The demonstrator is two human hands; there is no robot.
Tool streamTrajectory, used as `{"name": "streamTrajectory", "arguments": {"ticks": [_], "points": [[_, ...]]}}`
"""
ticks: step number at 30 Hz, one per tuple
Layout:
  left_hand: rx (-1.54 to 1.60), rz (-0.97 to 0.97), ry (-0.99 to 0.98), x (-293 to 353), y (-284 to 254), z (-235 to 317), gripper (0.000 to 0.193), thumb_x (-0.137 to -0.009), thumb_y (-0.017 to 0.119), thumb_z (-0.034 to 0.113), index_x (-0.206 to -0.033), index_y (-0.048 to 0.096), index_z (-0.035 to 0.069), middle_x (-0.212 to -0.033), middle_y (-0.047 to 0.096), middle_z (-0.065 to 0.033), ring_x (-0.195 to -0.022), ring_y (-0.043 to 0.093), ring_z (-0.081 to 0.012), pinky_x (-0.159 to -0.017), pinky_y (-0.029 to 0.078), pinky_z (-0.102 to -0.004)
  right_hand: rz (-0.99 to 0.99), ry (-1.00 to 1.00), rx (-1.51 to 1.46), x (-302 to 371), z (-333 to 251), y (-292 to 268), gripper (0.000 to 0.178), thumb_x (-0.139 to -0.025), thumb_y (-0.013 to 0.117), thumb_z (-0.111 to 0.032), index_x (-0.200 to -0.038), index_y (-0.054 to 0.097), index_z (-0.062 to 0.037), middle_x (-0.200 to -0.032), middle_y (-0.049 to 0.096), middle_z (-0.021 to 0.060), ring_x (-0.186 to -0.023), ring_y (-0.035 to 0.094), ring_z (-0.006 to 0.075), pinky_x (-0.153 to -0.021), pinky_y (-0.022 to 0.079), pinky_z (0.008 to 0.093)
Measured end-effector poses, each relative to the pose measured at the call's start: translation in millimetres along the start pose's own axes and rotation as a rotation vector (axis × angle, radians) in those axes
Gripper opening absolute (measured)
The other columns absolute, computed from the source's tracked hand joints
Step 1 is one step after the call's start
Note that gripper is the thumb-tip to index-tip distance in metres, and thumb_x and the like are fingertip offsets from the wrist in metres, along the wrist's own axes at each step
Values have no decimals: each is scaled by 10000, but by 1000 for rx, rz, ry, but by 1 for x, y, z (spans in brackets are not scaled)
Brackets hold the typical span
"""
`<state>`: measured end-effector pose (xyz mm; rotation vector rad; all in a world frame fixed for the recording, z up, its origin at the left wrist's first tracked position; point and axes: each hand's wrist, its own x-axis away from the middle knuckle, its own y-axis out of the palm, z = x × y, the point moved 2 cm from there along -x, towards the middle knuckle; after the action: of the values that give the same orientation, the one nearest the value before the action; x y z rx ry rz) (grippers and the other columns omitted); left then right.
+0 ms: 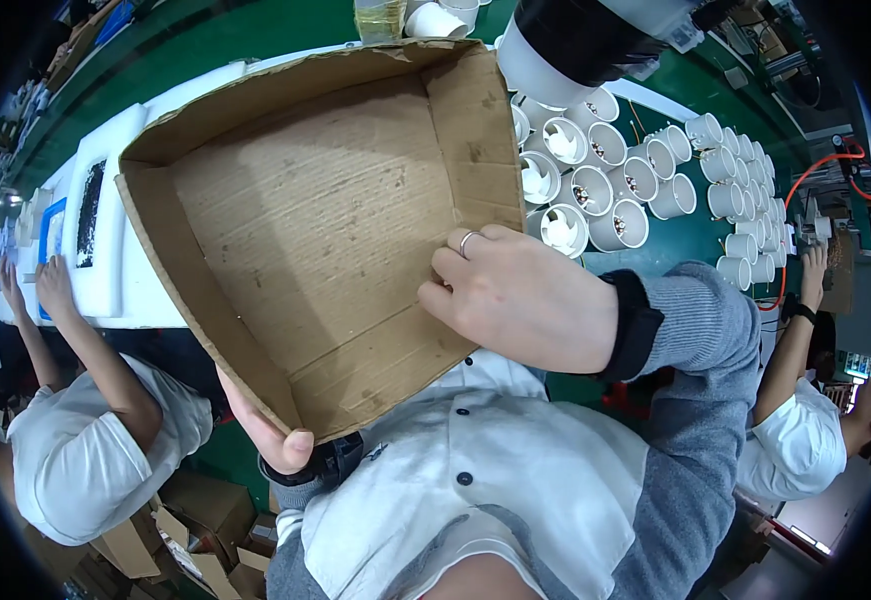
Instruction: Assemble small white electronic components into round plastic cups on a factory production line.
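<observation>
A shallow open cardboard box [305, 220] with worn, torn rims is held up tilted in front of my chest. Its inside shows bare brown board with small specks and stains. My left hand [273, 430] grips the near left corner, the thumb over the rim and the other fingers hidden beneath. Over the right part of the box, my right hand [525, 295] has its fingers curled together, a ring on one of them. The fingertips point down toward the box's inside near the right wall; whatever they hold, if anything, is hidden.
Many white cups [625, 175], some with small parts or white fan-shaped pieces inside, stand on the green table at right. A black-and-white cylindrical device [565, 45] overhangs the box's far right. White foam [105, 240] lies left. People work at left [105, 430] and right [800, 430].
</observation>
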<state>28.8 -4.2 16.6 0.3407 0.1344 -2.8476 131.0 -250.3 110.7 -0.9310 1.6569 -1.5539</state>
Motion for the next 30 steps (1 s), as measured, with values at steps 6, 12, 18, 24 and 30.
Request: {"name": "streamTrajectory", "arguments": {"ticks": [6,12,18,24,30], "points": [[46,-33,-15,-8,10,14,1151,-630,709,578,-1391,150,-80,-1382,284,-193,-1273,319,-281,-1049,237,-365,-227,-32,181,2,-6,-17,74,-722,561,-107,-768,555,-50,-766,523,47,-769,533,172,-670,425,262],[77,-79,-21,-9,11,16,1151,-620,726,548,-1392,143,-75,-1376,284,-192,-1267,322,-277,-1041,244,-365,-160,-48,279,-2,-15,0,134,-727,561,-142,-823,553,-49,-738,528,38,-737,528,160,-636,404,250],[81,-74,-28,-13,9,16,1150,-628,710,566,-1399,138,-65,-1385,276,-186,-1277,310,-271,-1051,231,-376,3,-151,335,-2,-14,10,140,-745,553,-166,-840,536,-64,-741,542,23,-728,537,148,-606,397,255],[138,11,92,-12,4,3,930,-716,651,515,-1371,255,-14,-1294,397,-139,-1180,422,-246,-1001,318,-379,72,-131,375,-3,-5,14,167,-758,546,-182,-879,545,-66,-759,544,23,-696,534,146,-595,395,261],[183,115,33,-2,-18,-12,838,-765,590,504,-1370,289,8,-1294,428,-135,-1163,461,-266,-966,375,-407,552,-93,-116,24,-3,-26,243,-725,624,-142,-952,624,-55,-835,602,39,-723,576,163,-567,422,276]]}}
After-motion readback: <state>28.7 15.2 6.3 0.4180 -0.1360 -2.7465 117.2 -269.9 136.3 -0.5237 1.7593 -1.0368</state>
